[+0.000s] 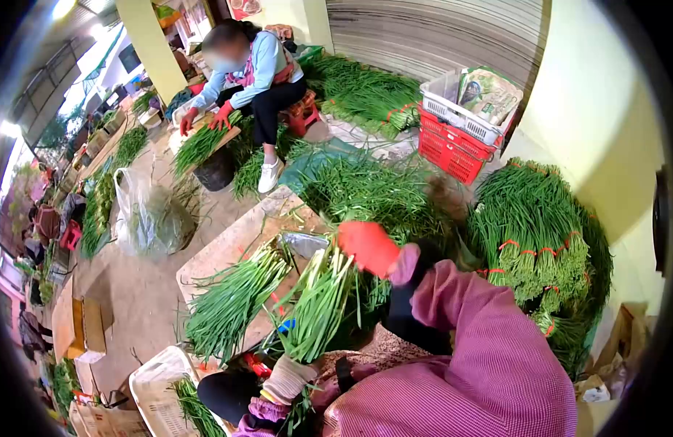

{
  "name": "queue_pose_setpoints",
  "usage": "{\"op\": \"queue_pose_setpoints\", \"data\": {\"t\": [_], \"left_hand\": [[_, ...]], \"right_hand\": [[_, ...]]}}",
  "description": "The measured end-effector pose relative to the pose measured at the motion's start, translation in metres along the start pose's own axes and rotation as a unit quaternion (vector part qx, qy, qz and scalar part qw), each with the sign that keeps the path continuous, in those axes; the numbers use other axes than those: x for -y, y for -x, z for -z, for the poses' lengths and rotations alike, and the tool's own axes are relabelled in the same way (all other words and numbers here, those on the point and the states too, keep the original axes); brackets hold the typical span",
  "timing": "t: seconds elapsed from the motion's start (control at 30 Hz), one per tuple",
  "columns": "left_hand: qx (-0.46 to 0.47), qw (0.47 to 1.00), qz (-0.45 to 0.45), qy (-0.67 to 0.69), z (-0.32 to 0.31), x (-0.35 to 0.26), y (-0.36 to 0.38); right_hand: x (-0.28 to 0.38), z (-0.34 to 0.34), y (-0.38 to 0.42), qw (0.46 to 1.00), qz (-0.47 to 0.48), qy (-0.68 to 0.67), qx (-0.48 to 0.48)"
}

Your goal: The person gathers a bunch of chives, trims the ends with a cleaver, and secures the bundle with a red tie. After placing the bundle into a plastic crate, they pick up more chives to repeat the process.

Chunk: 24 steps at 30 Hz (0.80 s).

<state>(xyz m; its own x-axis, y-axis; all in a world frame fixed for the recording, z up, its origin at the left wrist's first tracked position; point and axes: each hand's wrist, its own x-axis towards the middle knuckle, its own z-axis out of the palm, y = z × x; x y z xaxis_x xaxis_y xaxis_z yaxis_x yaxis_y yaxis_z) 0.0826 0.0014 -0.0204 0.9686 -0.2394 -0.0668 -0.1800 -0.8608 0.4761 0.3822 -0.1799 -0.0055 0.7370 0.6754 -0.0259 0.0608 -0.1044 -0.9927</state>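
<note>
A loose bunch of chives point(318, 302) slants across the front of a low board point(220, 273), its pale stem ends upward. My right hand point(367, 247), in a red glove, is closed at those stem ends; its fingertips are partly hidden. Down at the leaf tips, my left hand point(289, 379) wears a whitish knitted glove and curls around the green ends, some leaves hanging below it. Another pile of chives point(242, 298) lies beside the bunch on the board. Behind both piles, a grey metal piece point(305, 244) shows on the board.
Loose chives point(373, 193) are heaped beyond the board, and tied bundles point(533, 233) are stacked at right. Red crate point(453, 146) stands behind. A white basket point(158, 386) sits front left, a plastic bag point(151, 218) farther off. A seated person point(267, 65) in red gloves handles chives.
</note>
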Motion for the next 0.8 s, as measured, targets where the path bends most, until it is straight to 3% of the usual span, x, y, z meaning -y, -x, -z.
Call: {"op": "queue_pose_setpoints", "data": {"t": [0.03, 0.07, 0.1, 0.17, 0.2, 0.23, 0.3, 0.37, 0.4, 0.47, 0.5, 0.6, 0.67, 0.7, 0.77, 0.8], "left_hand": [[-0.022, 0.953, 0.105, 0.283, 0.004, -0.005, 0.006], [-0.023, 0.999, -0.017, 0.036, 0.012, -0.007, 0.004], [-0.025, 0.999, -0.014, 0.035, 0.015, -0.012, 0.007], [-0.075, 0.969, 0.131, 0.194, 0.020, -0.024, 0.011], [-0.071, 0.915, 0.213, 0.335, 0.025, -0.030, 0.015], [-0.040, 0.875, 0.317, 0.364, 0.045, -0.048, 0.012], [-0.105, 0.892, 0.233, 0.373, -0.009, 0.000, 0.029], [-0.108, 0.930, 0.300, 0.186, 0.034, -0.045, 0.016], [-0.222, 0.826, 0.216, 0.471, 0.002, -0.021, 0.025], [-0.172, 0.922, 0.209, 0.276, 0.035, -0.048, 0.021], [-0.157, 0.952, 0.205, 0.165, 0.039, -0.052, 0.019], [-0.157, 0.954, 0.254, 0.026, 0.031, -0.050, 0.025], [-0.152, 0.953, 0.263, 0.011, 0.039, -0.060, 0.021], [-0.149, 0.951, 0.272, -0.004, 0.041, -0.064, 0.020], [-0.140, 0.955, 0.254, -0.056, 0.016, -0.043, 0.027], [-0.254, 0.923, 0.256, 0.132, -0.003, -0.031, 0.029]], "right_hand": [[-0.022, 0.028, -0.008, 0.947, -0.025, -0.319, -0.002], [-0.006, 0.049, -0.006, 0.984, -0.009, -0.147, -0.096], [0.022, 0.062, -0.001, 0.982, 0.009, 0.031, -0.184], [0.068, 0.066, 0.013, 0.974, -0.079, 0.116, -0.180], [0.072, 0.063, 0.017, 0.982, -0.052, 0.102, -0.150], [0.068, 0.064, 0.015, 0.982, -0.055, 0.102, -0.150], [0.062, 0.075, 0.004, 0.970, 0.118, 0.013, -0.211], [0.086, 0.105, 0.011, 0.969, 0.091, 0.027, -0.230], [0.082, 0.126, 0.011, 0.957, 0.099, 0.005, -0.271], [0.083, 0.138, 0.012, 0.945, 0.109, -0.016, -0.307], [0.089, 0.136, 0.018, 0.959, 0.113, 0.042, -0.256], [0.115, 0.092, 0.054, 0.978, 0.113, 0.173, -0.018], [0.135, 0.045, 0.078, 0.994, 0.002, 0.090, 0.067], [0.142, 0.029, 0.086, 0.987, -0.051, 0.138, 0.069], [0.115, 0.016, 0.080, 0.916, 0.123, 0.376, -0.060], [0.099, 0.023, 0.070, 0.861, 0.224, 0.438, -0.128]]}}
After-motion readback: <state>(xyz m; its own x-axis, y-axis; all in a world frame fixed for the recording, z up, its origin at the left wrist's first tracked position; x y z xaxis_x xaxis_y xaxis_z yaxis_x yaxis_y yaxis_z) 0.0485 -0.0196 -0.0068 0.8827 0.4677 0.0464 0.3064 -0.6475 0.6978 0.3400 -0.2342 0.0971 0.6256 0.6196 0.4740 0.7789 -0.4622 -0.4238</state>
